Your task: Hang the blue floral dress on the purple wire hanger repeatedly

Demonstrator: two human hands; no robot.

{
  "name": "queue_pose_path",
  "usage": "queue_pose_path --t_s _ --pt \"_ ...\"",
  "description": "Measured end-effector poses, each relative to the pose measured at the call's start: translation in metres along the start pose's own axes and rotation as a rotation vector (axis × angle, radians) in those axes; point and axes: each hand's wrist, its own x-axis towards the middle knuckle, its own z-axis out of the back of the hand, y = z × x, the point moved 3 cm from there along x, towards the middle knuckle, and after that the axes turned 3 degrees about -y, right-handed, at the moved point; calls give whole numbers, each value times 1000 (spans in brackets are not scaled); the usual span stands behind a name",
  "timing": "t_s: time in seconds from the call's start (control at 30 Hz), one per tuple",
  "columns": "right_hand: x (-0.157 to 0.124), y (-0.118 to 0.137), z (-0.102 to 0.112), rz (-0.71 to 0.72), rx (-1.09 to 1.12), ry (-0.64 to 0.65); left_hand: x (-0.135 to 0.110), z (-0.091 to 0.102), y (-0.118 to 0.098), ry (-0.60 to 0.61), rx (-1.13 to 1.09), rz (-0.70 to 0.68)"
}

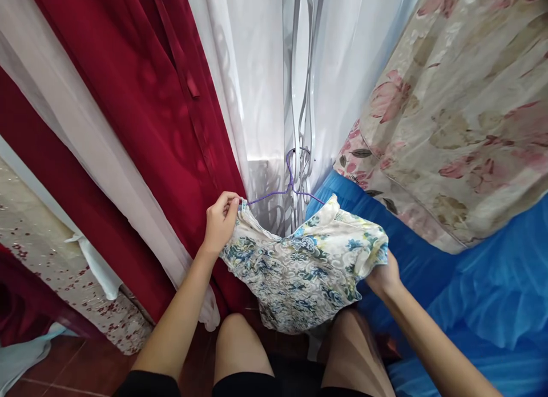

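A short-sleeved floral blouse (295, 277) in white, blue and grey hangs in front of my knees on a thin purple hanger (291, 183). My left hand (220, 220) is closed in a pinch on the blouse's left shoulder, at that end of the hanger. At the opposite sleeve, my right hand (384, 276) grips the cloth from behind, and its fingers are mostly hidden by the fabric. The hanger's other arm runs into the right shoulder of the blouse. The hook points up, in front of white ribbons.
Long red drapes (141, 83) and white sheer cloth hang at the left. White curtains (261, 71) with dangling ribbons (306, 71) fill the middle. On the right, a floral fabric (462, 117) hangs over blue ruffled cloth (483, 288). Dark red tiles (64, 363) cover the floor.
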Motion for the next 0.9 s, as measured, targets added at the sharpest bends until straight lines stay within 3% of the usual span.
queue_pose_path --t_s 0.17,0.33,0.53,0.67,0.77,0.83,0.9 --pt "-27 12 11 196 376 -594 -10 -6 -19 95 200 -142" --pt "-12 49 19 306 479 -693 -13 -23 -35 100 197 -167" --pt "-4 69 26 330 514 -756 -22 -41 -48 134 190 -175" --pt "4 93 15 370 473 -629 -13 -38 -50 82 229 -174" --pt "-7 105 -6 327 420 -460 -5 -27 -40 24 311 -110" --pt "-26 107 -23 262 317 -229 -2 -19 -28 -47 297 -53" --pt "-51 102 -45 209 104 192 -3 -11 -15 -173 138 7"
